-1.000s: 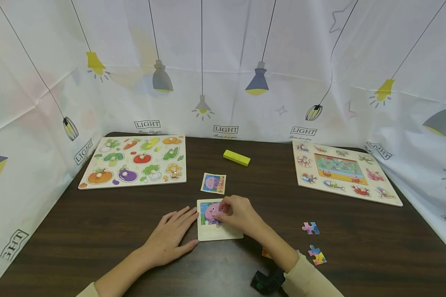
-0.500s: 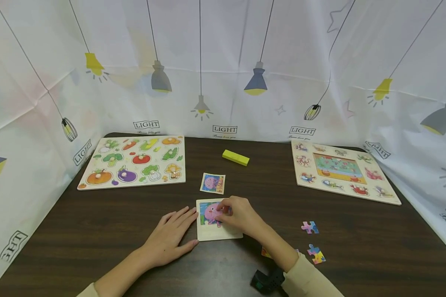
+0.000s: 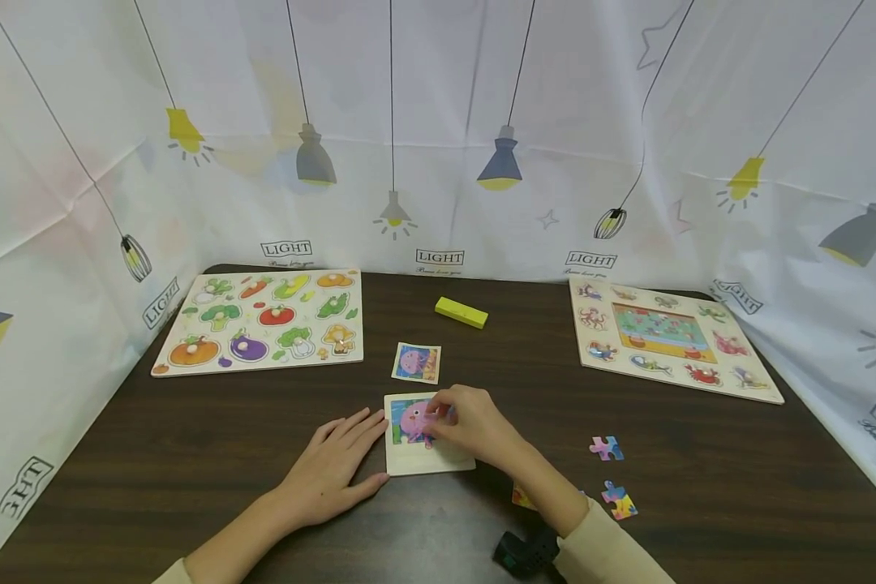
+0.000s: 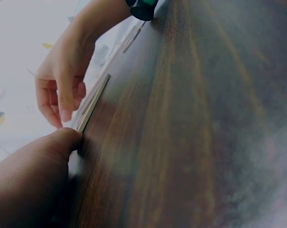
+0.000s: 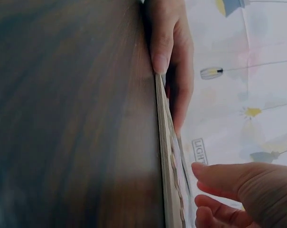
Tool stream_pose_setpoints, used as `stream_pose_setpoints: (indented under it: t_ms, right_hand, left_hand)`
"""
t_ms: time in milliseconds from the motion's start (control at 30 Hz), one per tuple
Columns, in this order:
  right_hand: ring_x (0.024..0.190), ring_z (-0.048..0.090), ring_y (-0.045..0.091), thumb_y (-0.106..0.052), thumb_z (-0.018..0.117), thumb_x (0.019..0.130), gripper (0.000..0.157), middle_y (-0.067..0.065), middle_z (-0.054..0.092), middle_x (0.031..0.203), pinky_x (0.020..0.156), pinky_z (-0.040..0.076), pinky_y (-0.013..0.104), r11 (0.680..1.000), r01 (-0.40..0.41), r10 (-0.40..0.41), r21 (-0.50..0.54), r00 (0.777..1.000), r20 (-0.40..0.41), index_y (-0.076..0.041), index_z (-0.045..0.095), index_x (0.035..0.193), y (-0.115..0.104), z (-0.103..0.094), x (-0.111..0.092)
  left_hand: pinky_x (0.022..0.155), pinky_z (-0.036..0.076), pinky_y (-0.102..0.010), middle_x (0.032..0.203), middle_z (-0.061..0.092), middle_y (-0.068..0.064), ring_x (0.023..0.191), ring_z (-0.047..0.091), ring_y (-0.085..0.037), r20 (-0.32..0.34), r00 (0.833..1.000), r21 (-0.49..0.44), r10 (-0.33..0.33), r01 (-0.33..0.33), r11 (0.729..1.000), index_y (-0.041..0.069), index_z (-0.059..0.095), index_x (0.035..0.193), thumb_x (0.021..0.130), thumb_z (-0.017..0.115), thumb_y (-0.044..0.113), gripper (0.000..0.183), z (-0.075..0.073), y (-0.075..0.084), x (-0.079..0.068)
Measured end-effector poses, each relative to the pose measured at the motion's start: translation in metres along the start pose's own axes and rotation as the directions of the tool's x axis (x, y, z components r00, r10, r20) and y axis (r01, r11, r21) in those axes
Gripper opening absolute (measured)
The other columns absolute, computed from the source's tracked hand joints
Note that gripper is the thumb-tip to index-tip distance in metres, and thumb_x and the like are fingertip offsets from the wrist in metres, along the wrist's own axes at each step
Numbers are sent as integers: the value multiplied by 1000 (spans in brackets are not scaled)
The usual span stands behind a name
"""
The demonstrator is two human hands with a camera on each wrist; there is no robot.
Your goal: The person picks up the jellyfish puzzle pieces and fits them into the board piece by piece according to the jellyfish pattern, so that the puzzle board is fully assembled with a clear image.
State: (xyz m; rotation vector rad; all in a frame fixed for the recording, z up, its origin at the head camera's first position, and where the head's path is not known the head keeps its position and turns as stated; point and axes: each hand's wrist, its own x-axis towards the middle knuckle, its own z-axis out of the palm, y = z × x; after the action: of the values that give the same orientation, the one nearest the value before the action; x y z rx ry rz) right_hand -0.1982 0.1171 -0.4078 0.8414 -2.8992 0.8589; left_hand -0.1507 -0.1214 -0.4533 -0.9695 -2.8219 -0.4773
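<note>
In the head view, a pale puzzle board (image 3: 423, 466) lies flat in front of me, part-filled with a pink octopus picture (image 3: 412, 415). My left hand (image 3: 333, 466) lies on the table, its fingertips and thumb touching the board's left edge. Over the board's upper right, my right hand (image 3: 467, 422) pinches what looks like a small pinkish puzzle piece, mostly covered by the fingers. Both wrist views show the board edge-on: the left thumb (image 4: 67, 138) touches its edge, while the right thumb (image 5: 214, 173) is just above it, fingers curled. Loose jigsaw pieces (image 3: 606, 448) lie to the right.
Beyond the board lies a small octopus picture card (image 3: 417, 362), then a yellow block (image 3: 461, 312). A vegetable peg puzzle (image 3: 259, 320) stands back left; a sea-animal puzzle (image 3: 591, 341) is back right. A black device (image 3: 521, 553) is by the right sleeve. More loose pieces (image 3: 619, 500) lie nearby.
Both hands keep nearly the same place on and over the board. The right fingers shift very slightly at the octopus picture; the head view drifts a little.
</note>
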Motion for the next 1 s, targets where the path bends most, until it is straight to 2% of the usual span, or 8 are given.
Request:
stream_pose_setpoints:
  t_ms: [333, 567, 1000]
  right_hand:
    - [58, 45, 9, -13, 72, 78, 12, -1, 58, 74, 49, 41, 21, 1000, -24, 24, -7, 1000, -21, -8, 68, 88, 2, -12, -8]
    - [58, 43, 8, -13, 73, 78, 14, -2, 54, 72, 50, 40, 21, 999, -20, 18, -37, 999, -39, -7, 67, 89, 13, -21, -18]
    - [68, 49, 13, -12, 73, 77, 20, -1, 58, 81, 58, 42, 25, 990, -105, 98, -95, 993, -69, -8, 66, 96, 39, -41, -40]
  left_hand:
    - [103, 20, -44, 147, 30, 0, 136, 21, -17, 7, 1000, -3, -9, 9, 1000, 13, 35, 142, 90, 45, 54, 67, 0, 0, 0]
    - [103, 20, -44, 148, 29, 0, 136, 21, -17, 10, 1000, -8, -4, 5, 1000, 13, 34, 143, 90, 45, 54, 68, -1, 0, 0]
    - [104, 20, -44, 148, 29, 0, 136, 21, -17, 9, 1000, 8, 3, -3, 1000, 13, 33, 143, 90, 43, 55, 69, 0, 0, -1]
